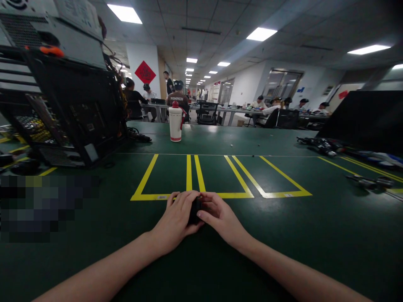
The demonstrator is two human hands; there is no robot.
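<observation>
A small black object (194, 210) sits just below the frame's centre, mostly covered by the hands (176, 214), its full shape hidden.

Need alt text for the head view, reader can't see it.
A person's left hand grips a small, mostly hidden black object, the right hand curled beside it, at a green table with yellow lines. Beyond stand a white cup and, at left, a black computer case; people are in the background.
</observation>
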